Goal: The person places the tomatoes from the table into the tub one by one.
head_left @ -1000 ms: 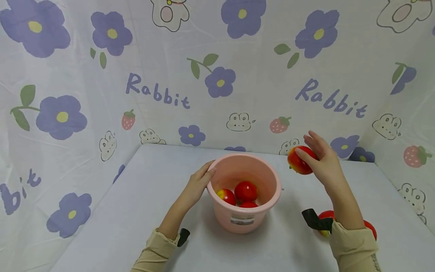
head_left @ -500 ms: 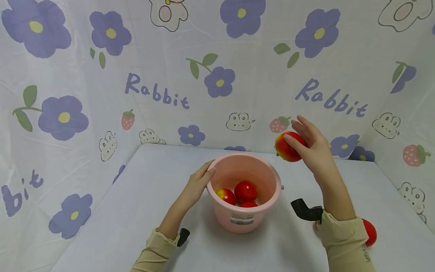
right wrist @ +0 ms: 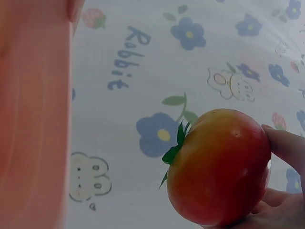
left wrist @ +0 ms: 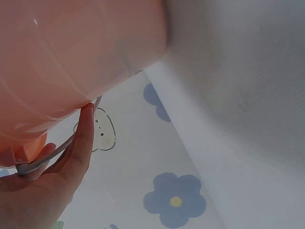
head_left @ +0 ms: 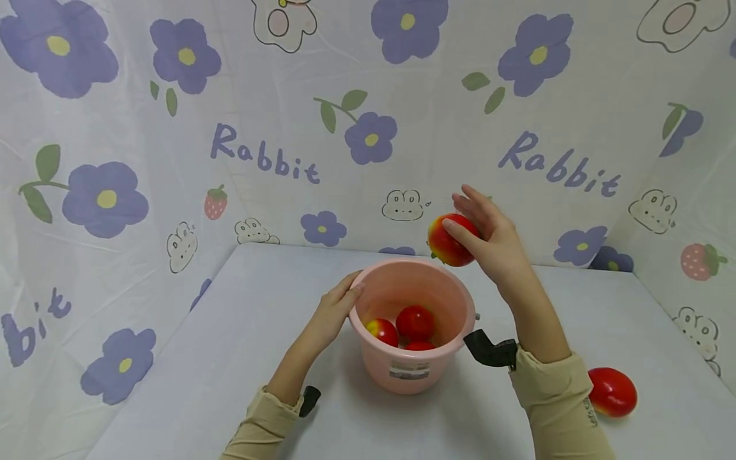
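A pink bucket point(head_left: 397, 377) stands on the table with several red tomatoes point(head_left: 415, 323) inside. My left hand point(head_left: 333, 310) grips its left rim, thumb over the edge. In the left wrist view, the fingers point(left wrist: 82, 138) lie along the outer wall beside a thin grey handle point(left wrist: 52, 157). Above the bucket's back right rim, my right hand point(head_left: 491, 246) holds another tomato point(head_left: 451, 241) between thumb and fingers. The right wrist view shows this tomato point(right wrist: 219, 167) as red and yellow, its green leaves facing the bucket wall point(right wrist: 33, 119).
One more tomato point(head_left: 613, 392) lies on the white table point(head_left: 276, 281) at the right, partly behind the right sleeve point(head_left: 554, 390). A white curtain point(head_left: 276, 83) printed with flowers and rabbits hangs behind the table and at its sides.
My right hand has carried its tomato left and upward, from right of the bucket to over its back right rim. The left hand and the bucket have stayed in place.
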{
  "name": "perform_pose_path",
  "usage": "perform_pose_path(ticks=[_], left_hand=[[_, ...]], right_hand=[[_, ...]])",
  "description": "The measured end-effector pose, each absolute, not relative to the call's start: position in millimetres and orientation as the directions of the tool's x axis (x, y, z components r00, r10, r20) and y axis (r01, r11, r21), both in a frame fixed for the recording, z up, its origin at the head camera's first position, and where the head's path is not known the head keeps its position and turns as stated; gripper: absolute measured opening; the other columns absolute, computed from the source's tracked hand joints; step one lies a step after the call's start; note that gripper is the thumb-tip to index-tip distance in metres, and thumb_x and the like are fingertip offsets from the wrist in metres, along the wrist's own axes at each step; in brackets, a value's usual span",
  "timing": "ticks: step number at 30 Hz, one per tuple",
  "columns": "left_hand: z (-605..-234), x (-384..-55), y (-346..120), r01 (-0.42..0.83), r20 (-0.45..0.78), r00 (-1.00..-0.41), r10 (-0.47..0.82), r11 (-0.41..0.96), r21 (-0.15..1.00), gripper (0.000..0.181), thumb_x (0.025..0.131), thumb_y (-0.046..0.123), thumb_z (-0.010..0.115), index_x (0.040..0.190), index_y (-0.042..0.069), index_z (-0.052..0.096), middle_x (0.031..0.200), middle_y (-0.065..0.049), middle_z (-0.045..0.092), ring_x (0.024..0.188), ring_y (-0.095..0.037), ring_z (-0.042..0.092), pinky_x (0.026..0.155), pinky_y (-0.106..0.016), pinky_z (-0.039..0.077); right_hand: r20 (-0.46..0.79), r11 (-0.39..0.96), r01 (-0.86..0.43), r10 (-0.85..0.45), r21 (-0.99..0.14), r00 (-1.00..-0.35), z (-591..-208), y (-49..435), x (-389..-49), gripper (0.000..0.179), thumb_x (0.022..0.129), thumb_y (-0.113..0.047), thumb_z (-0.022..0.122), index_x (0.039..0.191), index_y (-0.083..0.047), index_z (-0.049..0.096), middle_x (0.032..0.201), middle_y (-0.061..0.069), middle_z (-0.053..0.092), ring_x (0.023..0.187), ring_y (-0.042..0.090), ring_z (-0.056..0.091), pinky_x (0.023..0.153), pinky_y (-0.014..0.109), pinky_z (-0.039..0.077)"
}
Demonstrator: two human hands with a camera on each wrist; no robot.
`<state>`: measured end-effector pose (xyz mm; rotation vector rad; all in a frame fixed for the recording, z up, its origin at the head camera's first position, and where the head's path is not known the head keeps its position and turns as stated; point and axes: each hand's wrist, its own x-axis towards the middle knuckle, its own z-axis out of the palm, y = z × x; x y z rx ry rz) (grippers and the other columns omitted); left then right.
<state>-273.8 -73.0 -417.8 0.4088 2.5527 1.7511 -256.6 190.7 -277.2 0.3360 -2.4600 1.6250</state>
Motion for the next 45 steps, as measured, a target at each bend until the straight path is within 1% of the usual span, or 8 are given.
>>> perform_pose_path(ticks=[8,14,19,22,27,33,37,45], left_hand=[[-418,-273,-72,0.194,0.121,-0.968,0.22,0.346,0.918,0.051,0.101,0.047,0.04,0.147,0.025,0.043,0.15,-0.004,0.048,0.135,-0.031,0.05,0.104,-0.054,0.046],[-417,-272,-72,0.181,0.108,-0.97,0.219,0.346,0.92,0.052,0.101,0.049,0.039,0.147,0.025,0.043,0.15,-0.004,0.048,0.135,-0.031,0.05,0.105,-0.054,0.046],[-417,-272,-73,0.182,0.105,-0.967,0.233,0.341,0.922,0.052,0.101,0.051,0.039,0.147,0.027,0.042,0.15,-0.002,0.049,0.133,-0.03,0.051,0.104,-0.054,0.047],[-417,-273,-73,0.188,0.109,-0.965,0.24,0.337,0.922,0.051,0.101,0.05,0.04,0.147,0.029,0.043,0.149,-0.001,0.05,0.132,-0.029,0.053,0.103,-0.053,0.048],[-416,-272,-73,0.194,0.117,-0.965,0.235,0.34,0.92,0.051,0.101,0.049,0.039,0.147,0.027,0.043,0.15,-0.002,0.048,0.137,-0.03,0.048,0.105,-0.055,0.045],[-417,-271,-74,0.194,0.116,-0.964,0.24,0.335,0.922,0.052,0.101,0.049,0.039,0.148,0.024,0.042,0.152,-0.003,0.046,0.139,-0.031,0.045,0.105,-0.056,0.044],[-417,-272,-74,0.197,0.119,-0.964,0.238,0.334,0.922,0.052,0.101,0.049,0.039,0.147,0.025,0.042,0.151,-0.003,0.047,0.139,-0.032,0.046,0.106,-0.057,0.043],[-418,-272,-74,0.192,0.114,-0.965,0.235,0.342,0.92,0.052,0.101,0.049,0.039,0.147,0.026,0.042,0.151,-0.003,0.047,0.137,-0.031,0.047,0.105,-0.056,0.045]], right_hand=[[0.26,0.364,-0.292,-0.135,-0.885,-0.956,-277,168,-257,0.069,0.096,-0.027,0.061,0.155,-0.029,0.025,0.156,-0.002,0.039,0.145,0.022,0.038,0.11,0.044,0.043],[0.263,0.331,-0.31,-0.181,-0.891,-0.948,-279,154,-257,0.068,0.095,-0.024,0.062,0.154,-0.027,0.027,0.155,0.0,0.041,0.144,0.023,0.04,0.108,0.044,0.045],[0.245,0.332,-0.31,-0.223,-0.891,-0.944,-283,146,-257,0.068,0.095,-0.027,0.063,0.153,-0.03,0.029,0.155,-0.002,0.042,0.143,0.023,0.041,0.106,0.044,0.047],[0.23,0.327,-0.309,-0.257,-0.893,-0.939,-286,142,-257,0.067,0.094,-0.029,0.063,0.153,-0.03,0.03,0.155,-0.001,0.041,0.144,0.023,0.039,0.11,0.045,0.043],[0.236,0.336,-0.329,-0.287,-0.883,-0.928,-289,141,-255,0.069,0.095,-0.033,0.062,0.154,-0.027,0.027,0.157,0.0,0.038,0.146,0.023,0.035,0.117,0.045,0.034],[0.262,0.349,-0.35,-0.276,-0.869,-0.925,-292,145,-252,0.067,0.096,-0.032,0.06,0.154,-0.026,0.027,0.157,0.001,0.037,0.147,0.024,0.034,0.118,0.045,0.031],[0.274,0.338,-0.356,-0.267,-0.871,-0.924,-295,149,-252,0.067,0.096,-0.031,0.06,0.154,-0.026,0.028,0.157,0.001,0.038,0.148,0.022,0.033,0.12,0.045,0.029],[0.283,0.338,-0.359,-0.253,-0.87,-0.925,-304,158,-252,0.069,0.096,-0.029,0.06,0.155,-0.024,0.025,0.159,0.002,0.035,0.149,0.021,0.029,0.121,0.046,0.025]])
